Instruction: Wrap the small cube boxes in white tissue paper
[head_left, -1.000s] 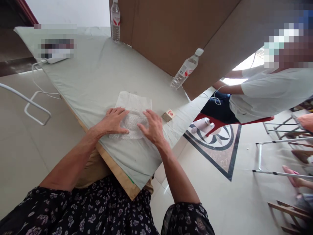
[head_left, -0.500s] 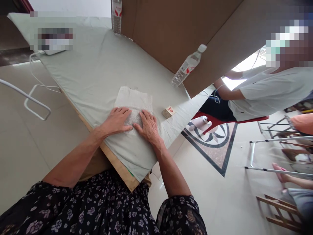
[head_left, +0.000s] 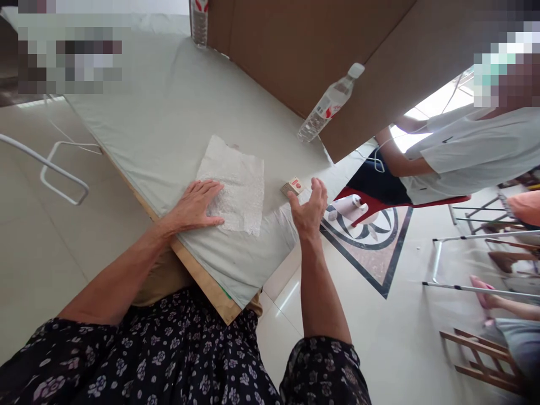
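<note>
A white, slightly crinkled sheet, perhaps bubble wrap or tissue, lies flat near the table's front corner. My left hand rests open on its left edge, fingers stretched out. My right hand is off the sheet, over the table's right edge, with thumb and fingers apart and nothing between them. Right by its thumb sits a small cardboard box with red print, partly framed by the hand.
A clear plastic bottle stands beside a large brown cardboard panel; another bottle is farther back. A person in a white shirt sits to the right. Pale cloth covers the table.
My right hand has lifted off the sheet and moved right to the small box, its fingers opening. My left hand stays on the sheet, more of which now shows.
</note>
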Tool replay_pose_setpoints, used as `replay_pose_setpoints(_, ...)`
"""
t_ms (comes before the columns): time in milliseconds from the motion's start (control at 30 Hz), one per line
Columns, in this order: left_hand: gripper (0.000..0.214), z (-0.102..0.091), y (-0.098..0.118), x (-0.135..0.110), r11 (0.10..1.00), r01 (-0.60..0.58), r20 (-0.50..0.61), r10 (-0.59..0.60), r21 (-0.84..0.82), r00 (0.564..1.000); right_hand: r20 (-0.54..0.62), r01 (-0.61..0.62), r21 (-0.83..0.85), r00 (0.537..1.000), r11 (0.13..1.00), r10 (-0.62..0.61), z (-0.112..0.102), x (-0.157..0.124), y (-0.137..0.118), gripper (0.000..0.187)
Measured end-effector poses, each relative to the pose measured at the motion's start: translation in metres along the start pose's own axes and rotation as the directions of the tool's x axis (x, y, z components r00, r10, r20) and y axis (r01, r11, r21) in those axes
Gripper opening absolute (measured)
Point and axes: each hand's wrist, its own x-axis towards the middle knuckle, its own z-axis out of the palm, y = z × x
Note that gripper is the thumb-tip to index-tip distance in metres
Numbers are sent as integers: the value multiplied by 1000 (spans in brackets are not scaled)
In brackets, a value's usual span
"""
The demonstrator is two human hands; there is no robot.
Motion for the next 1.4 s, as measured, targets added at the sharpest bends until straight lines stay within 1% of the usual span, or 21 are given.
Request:
replay_pose_setpoints(33,91,0,0,0,1000,6,2,-6,0,1000,29,-54,11,998,998,53,5,10,5,62)
replay_pose_setpoints(100,92,-1,1,0,1000,19,7,-19,-1,1000,110,-124,57,987,991,117,12,22,10,58)
replay_pose_setpoints(167,93,-2,1,0,1000,22,12,-22,-10,1000,153,-132,141,982,981,110,14,23,5,52)
replay_pose_setpoints(233,94,-3,1,0,999,15,11,-14,-28,1000,170,-78,254,985,964,35,13,15,-12,51)
replay_pose_setpoints(300,96,-3,1,0,999,10,-2,-10,-47,1000,221,8,362,971,932,-94,15,5,-38,52)
replay_pose_setpoints(400,100,-2,0,1,998,16,-18,-17,-62,1000,320,100,459,908,883,-269,30,-8,-77,53)
replay_pose_setpoints(433,101,-1,-1,1,998,18,-19,-20,-64,1000,353,112,478,884,872,-307,37,-11,-86,53)
replay_pose_setpoints(500,102,0,-1,2,997,16,-24,-18,-71,1000,420,130,483,833,866,-359,52,-16,-96,53)
replay_pose_setpoints(567,101,0,-2,2,997,6,-35,-9,-82,999,462,142,468,802,872,-379,62,-20,-96,57)
replay_pose_setpoints(633,101,0,-2,2,996,-4,-43,0,-91,999,473,133,467,797,874,-375,65,-22,-92,63)
replay_pose_setpoints(700,101,0,-1,1,995,-6,-44,2,-96,999,480,108,483,797,869,-366,64,-23,-88,64)
replay_pose_setpoints(833,102,-2,1,1,996,11,-32,-14,-86,999,506,88,496,779,864,-370,61,-21,-86,59)
replay_pose_setpoints(967,101,-3,2,1,996,9,-26,-11,-86,1000,499,101,490,782,866,-374,62,-20,-89,56)
replay_pose_setpoints(1133,101,-1,-1,1,994,-4,-60,-3,-107,998,495,111,486,783,867,-377,64,-22,-89,57)
replay_pose_setpoints(1300,89,-3,0,-10,987,18,-120,-37,-158,992,480,132,456,796,880,-369,65,-23,-87,60)
replay_pose_setpoints(1400,85,-5,6,-18,989,14,-132,-33,-145,991,487,118,471,791,874,-369,65,-24,-87,63)
